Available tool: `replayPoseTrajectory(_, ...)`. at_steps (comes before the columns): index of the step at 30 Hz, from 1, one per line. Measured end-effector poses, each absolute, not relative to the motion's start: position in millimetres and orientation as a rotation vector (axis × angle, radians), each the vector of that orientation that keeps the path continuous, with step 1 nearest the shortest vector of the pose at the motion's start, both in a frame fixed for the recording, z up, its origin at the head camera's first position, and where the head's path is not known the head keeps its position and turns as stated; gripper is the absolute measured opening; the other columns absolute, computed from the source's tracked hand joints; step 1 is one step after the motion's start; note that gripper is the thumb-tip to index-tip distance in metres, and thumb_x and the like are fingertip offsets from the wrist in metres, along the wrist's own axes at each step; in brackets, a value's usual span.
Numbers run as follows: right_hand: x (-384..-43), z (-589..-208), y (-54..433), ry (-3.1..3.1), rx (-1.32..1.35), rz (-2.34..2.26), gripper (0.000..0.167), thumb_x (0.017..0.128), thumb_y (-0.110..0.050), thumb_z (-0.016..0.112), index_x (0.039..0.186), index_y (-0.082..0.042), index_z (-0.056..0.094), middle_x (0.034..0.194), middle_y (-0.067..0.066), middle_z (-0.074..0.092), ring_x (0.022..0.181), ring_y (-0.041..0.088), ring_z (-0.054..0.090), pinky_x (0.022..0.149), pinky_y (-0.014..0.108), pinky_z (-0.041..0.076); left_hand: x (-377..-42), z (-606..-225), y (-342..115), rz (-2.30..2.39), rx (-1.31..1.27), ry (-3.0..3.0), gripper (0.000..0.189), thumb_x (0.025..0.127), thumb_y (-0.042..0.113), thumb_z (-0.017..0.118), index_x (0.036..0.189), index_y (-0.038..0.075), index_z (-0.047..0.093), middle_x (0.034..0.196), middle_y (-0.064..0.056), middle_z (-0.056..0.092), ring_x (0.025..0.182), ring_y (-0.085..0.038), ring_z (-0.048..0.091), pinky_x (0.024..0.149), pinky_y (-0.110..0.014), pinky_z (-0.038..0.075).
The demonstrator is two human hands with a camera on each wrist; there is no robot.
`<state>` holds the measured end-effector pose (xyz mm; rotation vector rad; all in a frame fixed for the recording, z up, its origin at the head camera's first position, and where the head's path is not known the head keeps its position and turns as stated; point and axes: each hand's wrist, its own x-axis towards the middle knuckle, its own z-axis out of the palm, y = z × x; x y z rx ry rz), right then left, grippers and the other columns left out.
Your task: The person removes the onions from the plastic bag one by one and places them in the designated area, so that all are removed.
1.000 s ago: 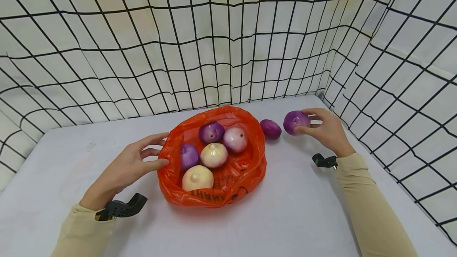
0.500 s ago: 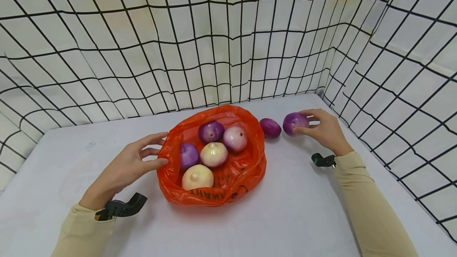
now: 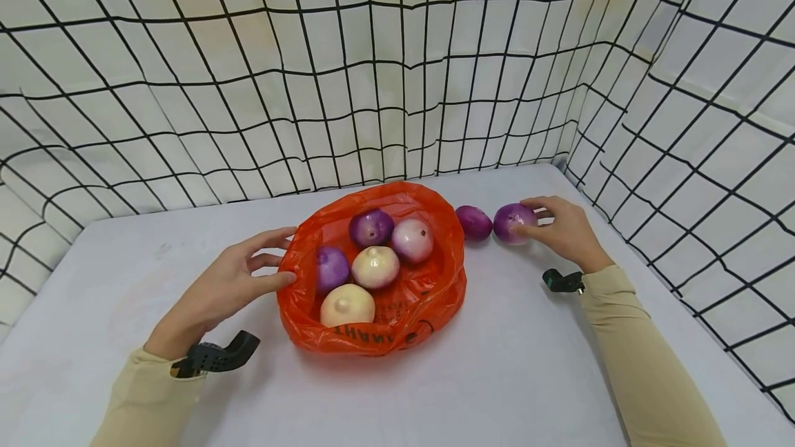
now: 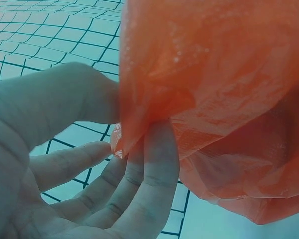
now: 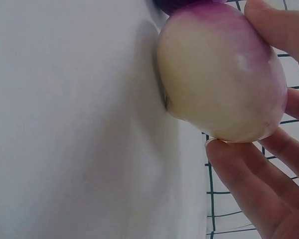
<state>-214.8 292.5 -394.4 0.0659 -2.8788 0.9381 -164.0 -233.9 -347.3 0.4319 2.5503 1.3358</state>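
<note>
An orange-red plastic bag [image 3: 435,316] stands open on the table, its rim spread wide. Inside lie several onions, among them a pale one [image 3: 348,305] and a purple one [image 3: 371,227]. My left hand [image 3: 226,288] holds the bag's left side; in the left wrist view the thumb and fingers [image 4: 159,169] meet the film, and some fingertips are hidden by it. Right of the bag, my right hand [image 3: 565,230] grips a purple onion [image 3: 512,223] between thumb and fingers. The right wrist view shows this onion's pale side [image 5: 214,74]. A smaller red onion [image 3: 474,223] lies between it and the bag.
A white table [image 3: 528,364] carries everything. Black wire grid [image 3: 385,88] over white sheeting rises along the back, with another grid wall [image 3: 714,157] close to the right forearm. Each wrist wears a black camera mount [image 3: 217,356].
My right hand and its onion have come down slightly, and the onion now sits against the smaller red onion. The left hand keeps its place on the bag.
</note>
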Motion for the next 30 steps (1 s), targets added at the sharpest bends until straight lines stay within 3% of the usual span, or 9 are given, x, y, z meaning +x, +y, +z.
replayPoseTrajectory(11,-214.9,-392.5,295.9,-2.892,0.114,0.900,0.068,0.090,-0.056,0.074,0.142,-0.014,0.061,0.145,0.015,0.061,0.129,0.039,0.062,0.103,0.059,0.055,-163.5,-347.2,-233.1,1.344,0.428,2.545,0.073,0.096,0.028,0.073,0.159,0.016,0.039,0.155,-0.018,0.046,0.132,-0.040,0.058,0.091,-0.041,0.063)
replayPoseTrajectory(16,-214.9,-392.2,295.1,-2.883,0.136,0.883,0.066,0.092,-0.056,0.071,0.142,-0.015,0.060,0.145,0.015,0.061,0.127,0.040,0.064,0.101,0.058,0.056,-163.2,-346.5,-234.0,1.333,0.420,2.558,0.074,0.096,0.029,0.074,0.160,0.016,0.038,0.155,-0.019,0.046,0.132,-0.040,0.057,0.094,-0.047,0.062)
replayPoseTrajectory(22,-211.2,-383.5,294.6,-2.816,0.130,0.883,0.060,0.093,-0.051,0.073,0.140,-0.013,0.063,0.144,0.016,0.063,0.122,0.040,0.069,0.098,0.056,0.058,-161.9,-344.7,-236.6,1.342,0.418,2.552,0.074,0.096,0.030,0.074,0.159,0.016,0.039,0.155,-0.018,0.046,0.132,-0.040,0.057,0.093,-0.044,0.063)
replayPoseTrajectory(25,-206.3,-372.9,291.1,-2.748,0.119,0.899,0.054,0.094,-0.045,0.075,0.137,-0.014,0.065,0.140,0.014,0.065,0.118,0.037,0.071,0.095,0.048,0.061,-162.4,-344.7,-236.2,1.347,0.424,2.549,0.073,0.096,0.030,0.074,0.159,0.016,0.039,0.153,-0.017,0.047,0.131,-0.038,0.059,0.093,-0.042,0.062)
replayPoseTrajectory(30,-197.8,-354.0,273.4,-2.555,0.234,0.978,0.044,0.092,-0.030,0.079,0.131,-0.012,0.070,0.130,0.012,0.071,0.107,0.021,0.075,0.086,0.012,0.058,-164.2,-346.3,-234.3,1.362,0.451,2.531,0.072,0.096,0.028,0.073,0.159,0.017,0.040,0.152,-0.017,0.048,0.129,-0.036,0.060,0.092,-0.039,0.062)
